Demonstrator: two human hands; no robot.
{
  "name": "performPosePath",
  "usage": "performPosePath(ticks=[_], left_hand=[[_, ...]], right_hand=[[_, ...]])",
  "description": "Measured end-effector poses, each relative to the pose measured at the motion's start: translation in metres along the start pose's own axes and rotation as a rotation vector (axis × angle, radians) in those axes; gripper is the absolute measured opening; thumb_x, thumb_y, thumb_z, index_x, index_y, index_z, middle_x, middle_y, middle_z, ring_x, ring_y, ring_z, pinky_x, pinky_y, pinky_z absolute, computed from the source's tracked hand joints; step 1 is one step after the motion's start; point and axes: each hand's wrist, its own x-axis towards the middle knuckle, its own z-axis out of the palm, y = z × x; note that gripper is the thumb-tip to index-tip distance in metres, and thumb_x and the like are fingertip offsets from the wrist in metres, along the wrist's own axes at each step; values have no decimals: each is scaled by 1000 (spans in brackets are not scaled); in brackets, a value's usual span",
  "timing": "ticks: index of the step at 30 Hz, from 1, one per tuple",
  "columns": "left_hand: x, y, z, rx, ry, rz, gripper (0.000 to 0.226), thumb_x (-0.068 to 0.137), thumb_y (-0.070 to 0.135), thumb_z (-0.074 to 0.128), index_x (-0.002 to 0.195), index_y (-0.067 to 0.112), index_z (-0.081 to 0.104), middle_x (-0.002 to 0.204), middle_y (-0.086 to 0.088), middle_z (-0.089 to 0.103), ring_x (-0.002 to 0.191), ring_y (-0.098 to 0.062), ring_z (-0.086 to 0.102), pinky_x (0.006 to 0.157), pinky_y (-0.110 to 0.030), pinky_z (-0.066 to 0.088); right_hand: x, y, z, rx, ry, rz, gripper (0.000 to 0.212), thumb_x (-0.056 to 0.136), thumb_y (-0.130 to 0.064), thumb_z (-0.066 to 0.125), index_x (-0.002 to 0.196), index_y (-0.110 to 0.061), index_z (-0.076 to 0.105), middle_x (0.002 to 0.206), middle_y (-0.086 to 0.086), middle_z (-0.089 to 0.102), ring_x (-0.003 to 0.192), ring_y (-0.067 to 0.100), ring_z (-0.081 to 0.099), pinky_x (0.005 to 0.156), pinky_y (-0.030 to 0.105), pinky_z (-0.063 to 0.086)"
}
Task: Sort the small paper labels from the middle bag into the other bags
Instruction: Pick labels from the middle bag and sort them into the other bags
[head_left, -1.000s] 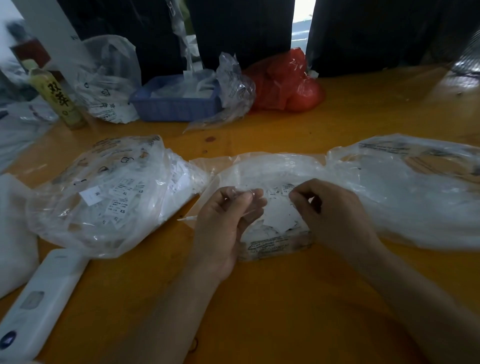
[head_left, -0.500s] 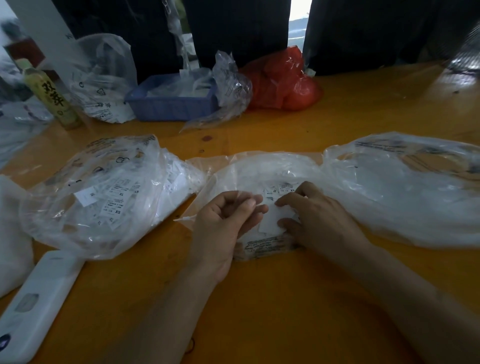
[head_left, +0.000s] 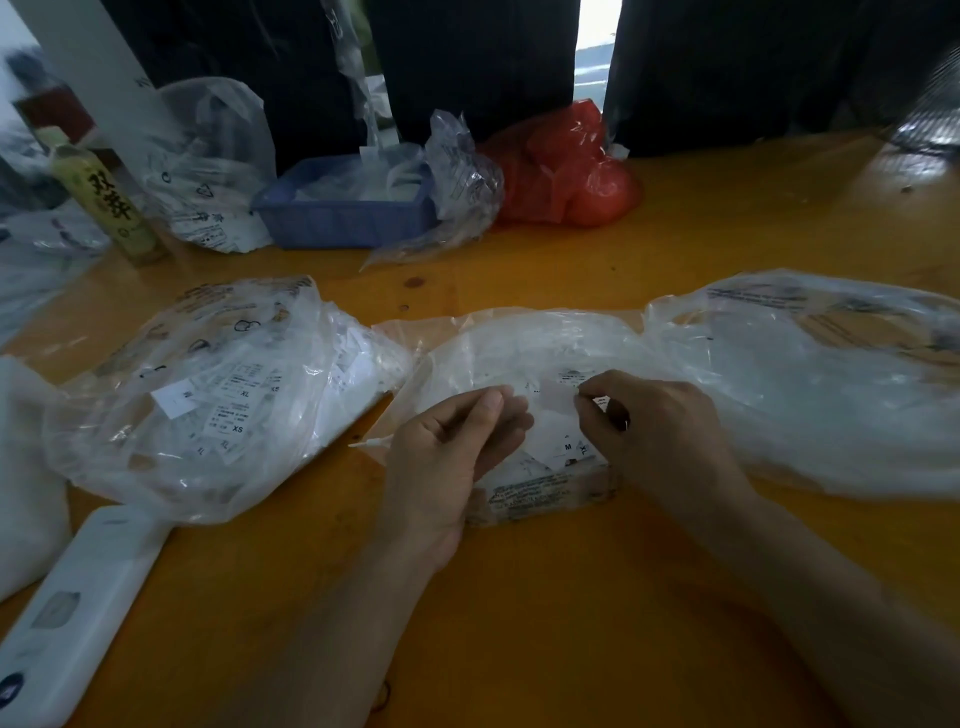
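Note:
Three clear plastic bags lie in a row on the orange table. The left bag (head_left: 208, 395) holds white size labels marked XL and XS. In the middle bag (head_left: 519, 343) a small pile of paper labels (head_left: 563, 448) shows M and XL. The right bag (head_left: 810, 395) looks nearly flat. My left hand (head_left: 447, 457) sits at the middle bag's near left edge, fingers curled, thumb pinching a thin white piece. My right hand (head_left: 660, 431) is over the pile and pinches one white label (head_left: 553, 405) by its edge.
A white flat device (head_left: 78, 597) lies at the near left, beside a white bundle (head_left: 21, 467). At the back stand a drink bottle (head_left: 109, 202), a blue basket (head_left: 343, 213), crumpled clear bags (head_left: 208, 166) and a red bag (head_left: 561, 166).
My right hand pressed down onto the label pile half a second ago; now its fingers have come up with one label pinched. My left hand has hardly moved.

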Motion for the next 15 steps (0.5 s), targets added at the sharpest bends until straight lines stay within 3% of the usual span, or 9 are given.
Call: performPosePath(ticks=[4,10,13,15], left_hand=[[0,1,-1,-9,-4,-14,21,86,26,75,100,14,85,108,-16,81,104,-29,79,86,-24,62],[0,3,0,-63,11,-45,20,84,22,77,100,11,84,107,-19,80,103,-31,79,85,-25,62],[-1,3,2,-83,5,-69,19,81,20,78,96,10,85,104,-20,80,101,-32,79,82,-24,63],[-2,3,3,-92,-8,-81,20,80,19,79,96,8,84,102,-20,80,99,-33,79,81,-24,63]], right_hand=[[-3,-3,-7,167,89,-20,16,92,-15,74,107,-14,78,77,-1,77,59,5,69,60,8,52],[-5,-7,-10,408,100,-11,17,90,-11,74,107,-15,78,85,-8,77,77,-6,72,71,11,57],[-4,-7,-10,353,127,-80,20,86,-5,78,105,-12,79,88,-3,78,79,1,75,74,12,58],[-3,-7,-9,225,161,-189,20,85,-2,79,104,-10,79,84,0,78,74,9,75,73,5,54]])
